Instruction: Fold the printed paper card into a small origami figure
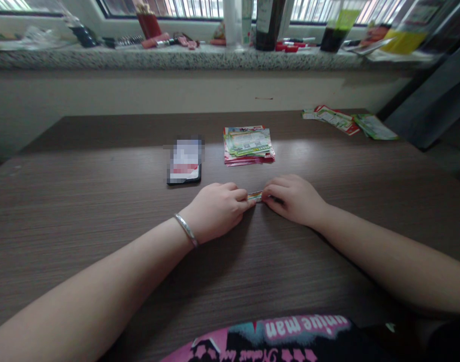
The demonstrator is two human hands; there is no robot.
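Note:
Between my two hands, low over the brown table (82, 201), is a narrow strip of printed paper (255, 196), apparently folded. My left hand (220, 208), with a silver bangle at the wrist, is closed on the strip's left end. The fingers of my right hand (293, 198) pinch its right end. Both ends are hidden under the fingers. Just beyond the hands lies a stack of printed paper packets (248, 143) in green, white and red. A phone (184, 162), its screen blurred out, lies left of the stack.
More printed packets (339, 120) lie at the table's back right corner. Behind the table runs a speckled stone windowsill (177, 61) crowded with bottles, pens and a red cup (149, 24). A dark bottle (269, 25) stands there too. Dark patterned clothing (275, 342) shows at the near edge.

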